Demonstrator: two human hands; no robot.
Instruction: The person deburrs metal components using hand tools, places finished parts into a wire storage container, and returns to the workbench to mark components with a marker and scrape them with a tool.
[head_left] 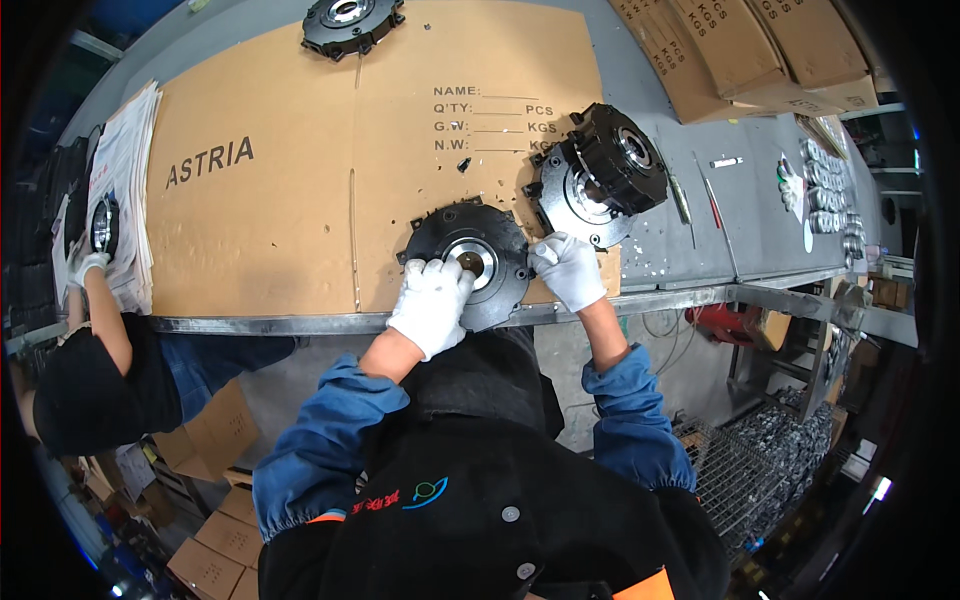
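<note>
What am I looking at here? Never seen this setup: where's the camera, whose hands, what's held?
No robot: it's a person, seen from a head-worn fisheye camera looking down, so straight edges bend. The white-gloved left hand lies on a black disc part beside its silver hub; the gloved right hand is at its right edge, fingers curled. How firmly they grip doesn't show. A cardboard sheet covers much of the grey bench. Two similar parts are stacked to the right, with a red-handled tool beyond. The person at far left is someone else.
</note>
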